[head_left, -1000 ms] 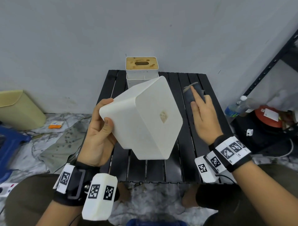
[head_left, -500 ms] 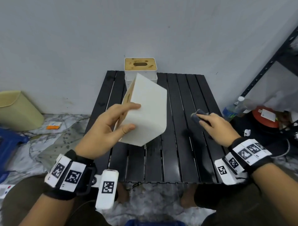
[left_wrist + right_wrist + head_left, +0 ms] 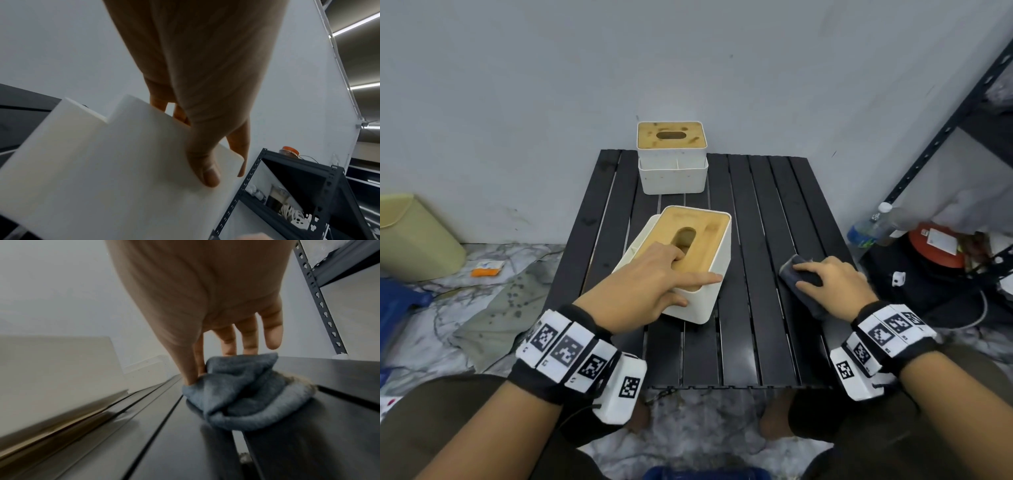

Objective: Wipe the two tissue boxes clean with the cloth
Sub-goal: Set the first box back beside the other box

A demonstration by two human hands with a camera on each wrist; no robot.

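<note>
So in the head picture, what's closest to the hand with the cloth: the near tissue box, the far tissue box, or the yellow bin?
From the right hand:
1. Near tissue box, just left.
2. Far tissue box, back by the wall.
3. Yellow bin, on the floor far left.

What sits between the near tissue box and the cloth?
Nothing: head view shows only bare black table slats between the near tissue box and the cloth under the right hand.
</note>
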